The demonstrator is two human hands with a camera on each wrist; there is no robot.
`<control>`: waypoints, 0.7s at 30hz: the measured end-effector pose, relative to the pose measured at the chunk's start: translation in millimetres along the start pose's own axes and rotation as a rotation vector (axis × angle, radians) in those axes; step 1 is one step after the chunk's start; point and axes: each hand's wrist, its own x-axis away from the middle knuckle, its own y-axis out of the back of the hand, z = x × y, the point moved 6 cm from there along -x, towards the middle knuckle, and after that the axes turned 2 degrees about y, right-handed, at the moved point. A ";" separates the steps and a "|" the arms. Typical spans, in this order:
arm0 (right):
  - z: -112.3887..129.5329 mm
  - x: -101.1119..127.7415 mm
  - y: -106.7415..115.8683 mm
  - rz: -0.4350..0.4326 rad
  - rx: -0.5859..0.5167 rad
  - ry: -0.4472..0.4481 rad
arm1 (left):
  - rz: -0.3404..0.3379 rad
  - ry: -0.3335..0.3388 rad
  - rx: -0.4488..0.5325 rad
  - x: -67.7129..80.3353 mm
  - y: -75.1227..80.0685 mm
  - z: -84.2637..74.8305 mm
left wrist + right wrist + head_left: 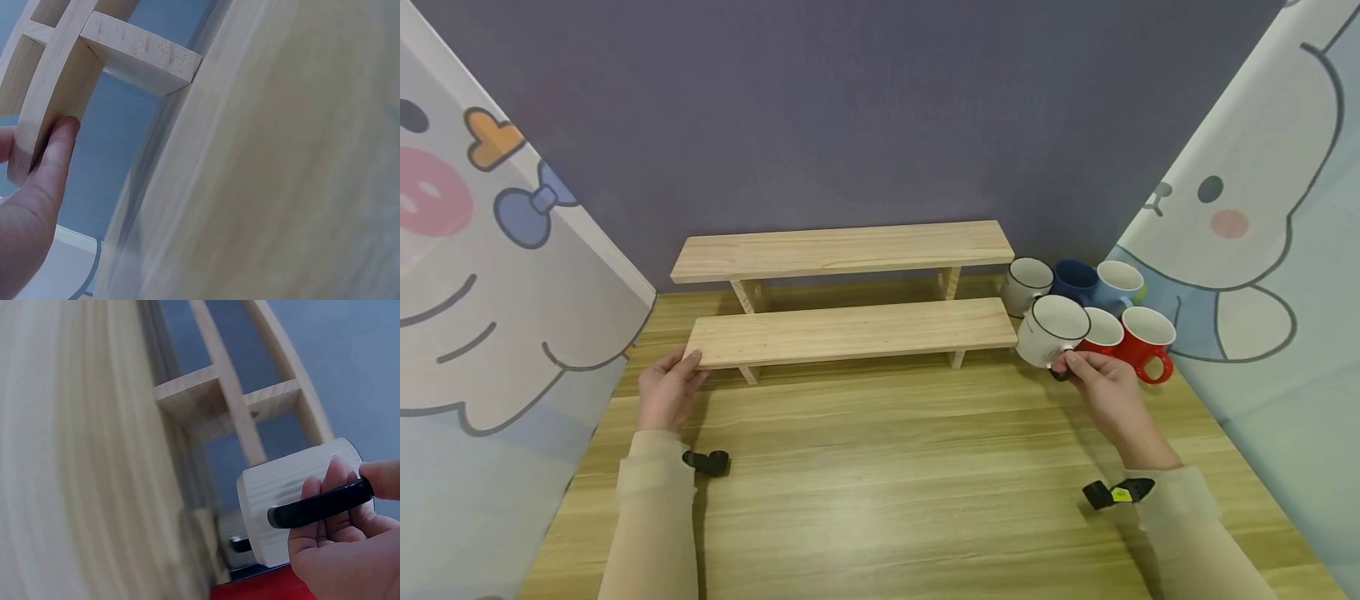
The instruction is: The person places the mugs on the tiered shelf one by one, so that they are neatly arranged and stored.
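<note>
A two-tier wooden shelf (850, 333) stands against the back wall. My left hand (670, 387) grips the left end of its lower board, the thumb on top and fingers (55, 162) underneath. With my right hand (1105, 396) I hold a white mug (1051, 329) by its black handle (322, 505), just off the shelf's right end. In the right wrist view the fingers pass through the handle and the thumb lies on it. The mug appears raised above the table. Its rim is dark and its opening faces up.
Behind the held mug stand another white mug (1027, 283), a dark blue mug (1073, 279) and a light blue mug (1116, 287). Two red mugs, one (1099, 332) partly hidden and one (1150, 337) farther right, are beside it. Patterned panels flank the wooden table (865, 475).
</note>
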 end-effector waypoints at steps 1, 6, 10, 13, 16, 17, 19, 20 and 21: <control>3.0 0.3 -0.3 0.003 -0.008 0.008 | 0.001 0.001 0.000 0.3 -0.4 0.0; 18.5 1.3 -3.2 0.019 -0.089 0.056 | -0.017 0.014 0.010 0.5 -0.1 0.5; 31.0 -0.5 -9.0 0.049 -0.154 0.088 | -0.028 0.034 0.016 1.8 0.8 -0.4; 40.9 -3.8 -15.7 0.069 -0.153 0.095 | -0.028 0.044 0.030 2.8 0.8 -1.4; 51.3 -8.3 -23.7 0.087 -0.159 0.093 | -0.027 0.051 0.038 3.2 0.9 -1.5; 54.8 -9.8 -26.4 0.093 -0.162 0.091 | -0.027 0.055 0.041 3.4 0.8 -1.4; 61.5 -13.1 -31.6 0.104 -0.165 0.088 | -0.024 0.063 0.048 3.8 0.5 -1.4; 64.8 -14.7 -34.2 0.110 -0.168 0.087 | -0.020 0.066 0.053 4.1 0.1 -1.6; 67.7 -16.3 -36.6 0.115 -0.167 0.083 | -0.018 0.070 0.061 4.6 -0.3 -1.9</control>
